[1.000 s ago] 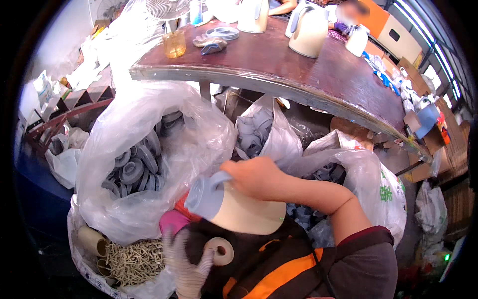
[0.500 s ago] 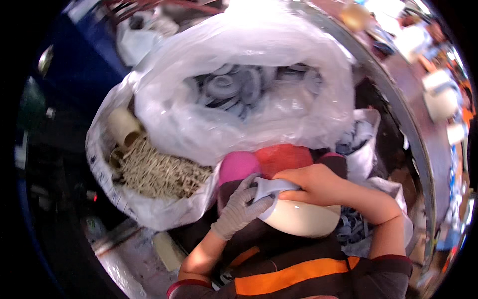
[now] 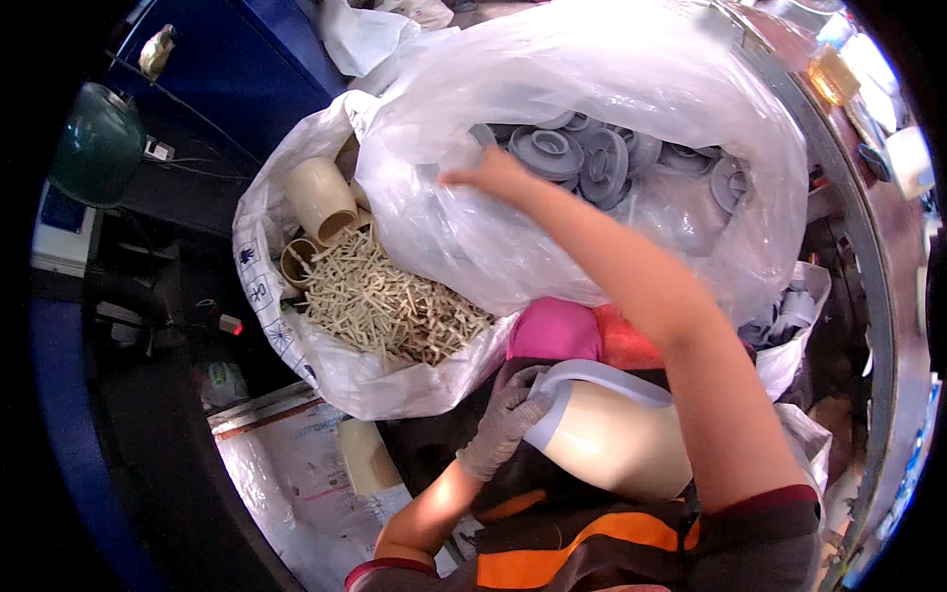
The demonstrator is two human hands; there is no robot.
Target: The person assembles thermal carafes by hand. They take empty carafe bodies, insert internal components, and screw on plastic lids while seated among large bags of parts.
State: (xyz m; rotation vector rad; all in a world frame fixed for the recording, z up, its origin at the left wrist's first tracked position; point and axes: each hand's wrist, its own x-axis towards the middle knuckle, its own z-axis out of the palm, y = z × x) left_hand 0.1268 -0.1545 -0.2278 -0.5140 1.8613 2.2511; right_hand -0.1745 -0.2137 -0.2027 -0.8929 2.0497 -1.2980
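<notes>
My left hand [image 3: 505, 426], in a pale grey glove, is closed on the grey-rimmed end of a cream plastic jug-like container [image 3: 617, 444]. A smooth pale grey band [image 3: 592, 371] curves along its upper edge. The container lies tilted on my lap, its right end hidden behind my right forearm. My bare right hand [image 3: 498, 176] is stretched out at the left side of the opening of a large clear plastic bag [image 3: 434, 232]. Its thumb stands apart from its fingers, slightly blurred, and nothing shows in it. Round grey ringed plastic parts [image 3: 547, 153] fill the bag.
Left of the bag, a white woven sack [image 3: 380, 393] holds short beige sticks [image 3: 395, 306] and cream cylinders [image 3: 322, 200]. Smaller sacks of grey pieces [image 3: 789, 321] stand at the right, beside a curved metal edge [image 3: 868, 227]. A cream block [image 3: 365, 457] lies lower left.
My right hand has left the pale grey band on the container and reached forward and left to the bag. My left hand still holds the container. The view has shifted.
</notes>
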